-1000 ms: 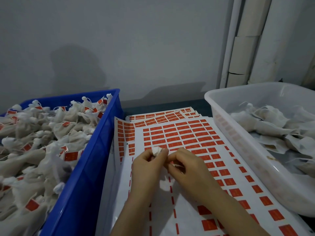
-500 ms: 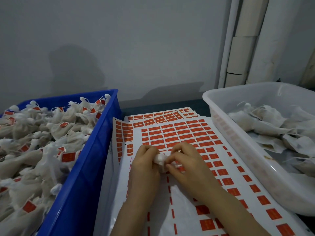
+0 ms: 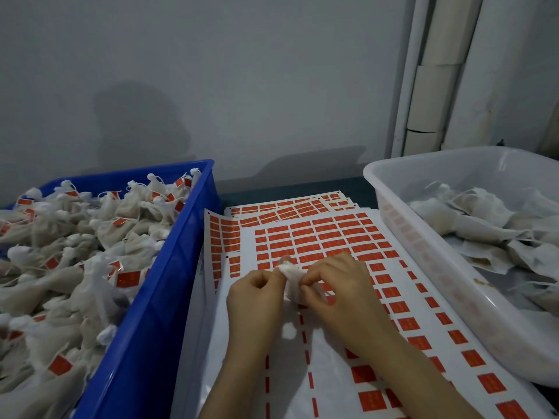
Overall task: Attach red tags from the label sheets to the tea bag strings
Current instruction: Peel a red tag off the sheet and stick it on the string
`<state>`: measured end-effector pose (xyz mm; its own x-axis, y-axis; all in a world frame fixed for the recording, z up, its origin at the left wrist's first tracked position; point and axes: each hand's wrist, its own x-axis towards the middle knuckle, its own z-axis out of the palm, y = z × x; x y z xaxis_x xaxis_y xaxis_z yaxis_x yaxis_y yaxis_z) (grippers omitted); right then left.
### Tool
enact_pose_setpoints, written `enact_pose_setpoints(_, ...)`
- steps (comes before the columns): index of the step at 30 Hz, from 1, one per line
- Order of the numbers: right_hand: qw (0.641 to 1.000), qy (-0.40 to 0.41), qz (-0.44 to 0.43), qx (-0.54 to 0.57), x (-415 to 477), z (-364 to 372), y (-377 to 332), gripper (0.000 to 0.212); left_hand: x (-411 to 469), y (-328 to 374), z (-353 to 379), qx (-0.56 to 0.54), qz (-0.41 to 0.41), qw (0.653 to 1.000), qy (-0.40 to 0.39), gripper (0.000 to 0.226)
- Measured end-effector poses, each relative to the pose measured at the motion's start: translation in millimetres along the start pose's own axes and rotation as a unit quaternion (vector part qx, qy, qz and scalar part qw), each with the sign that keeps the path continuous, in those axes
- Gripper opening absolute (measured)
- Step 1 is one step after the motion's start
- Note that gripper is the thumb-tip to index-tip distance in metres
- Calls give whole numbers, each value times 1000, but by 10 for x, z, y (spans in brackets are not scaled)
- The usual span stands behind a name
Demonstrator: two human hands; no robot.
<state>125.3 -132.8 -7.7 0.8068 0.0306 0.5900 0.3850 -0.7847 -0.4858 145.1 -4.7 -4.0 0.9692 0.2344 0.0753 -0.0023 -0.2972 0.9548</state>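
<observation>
A small white tea bag (image 3: 291, 275) is pinched between my left hand (image 3: 257, 293) and my right hand (image 3: 341, 288), just above the top label sheet (image 3: 329, 246). That white sheet carries rows of red tags, with many peeled away near me. My fingers cover the bag's string and any tag on it. More label sheets (image 3: 290, 207) are stacked underneath and fan out at the far end.
A blue crate (image 3: 169, 285) on the left is heaped with tea bags bearing red tags. On the right stands a white tub (image 3: 402, 234) holding untagged tea bags. A grey wall and white pipes (image 3: 429, 74) rise close behind.
Both hands have stayed together over the sheet, working the tea bag with the fingertips. The bag now sticks out more between the two hands.
</observation>
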Motion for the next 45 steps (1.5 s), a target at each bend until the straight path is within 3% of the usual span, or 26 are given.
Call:
enact_pose_setpoints(7,998,6,-44,-33,-17,17,-54,6,46,16,13,-132,-139,981,-22,16)
enact_pose_setpoints(12,999,4,-34,-21,-23,31,-56,8,-7,29,5,-237,-150,958,-53,7)
enact_pose_setpoints(15,999,14,-32,-11,-30,28,-89,9,-36,63,-6,-269,-129,950,-90,24)
enact_pose_setpoints(19,998,48,-40,15,-32,18,-126,9,-39,99,-31,-241,-67,961,-114,37)
enact_pose_setpoints(23,996,78,-31,43,-47,5,-118,11,-38,84,-32,-190,-32,975,-112,30)
enact_pose_setpoints(27,994,87,-23,64,-34,-4,-84,14,13,45,-25,-136,-21,987,-81,8)
enact_pose_setpoints(30,994,93,-30,55,-13,-17,-55,16,38,16,-21,-112,3,990,-88,17)
enact_pose_setpoints(36,990,52,42,124,-24,-50,-51,9,-6,7,-4,-70,37,983,-167,29)
enact_pose_setpoints(40,986,24,96,136,-2,-66,-60,31,4,0,-21,-88,24,980,-178,32)
enact_pose_setpoints(45,984,19,107,142,1,-56,-55,19,15,2,-1,-101,-15,978,-184,32)
